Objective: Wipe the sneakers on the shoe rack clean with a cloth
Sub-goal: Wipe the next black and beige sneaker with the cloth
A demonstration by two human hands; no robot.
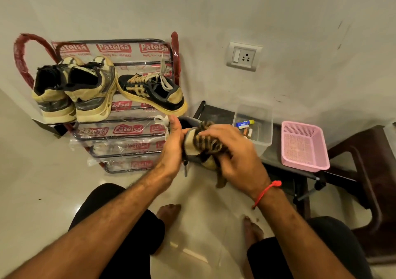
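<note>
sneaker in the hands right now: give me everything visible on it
The held sneaker is dark with tan panels and a white lace end showing by the left hand. It looks worn, like the lone dark-and-tan sneaker on the rack. The left hand grips one end in mid-air, off the shoe rack. The right hand presses a striped cloth over it, hiding most of the upper.

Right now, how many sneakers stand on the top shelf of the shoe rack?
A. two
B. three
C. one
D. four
B: a pair of sneakers and a single dark sneaker sit on the shoe rack; a fourth is in the hands.
</note>
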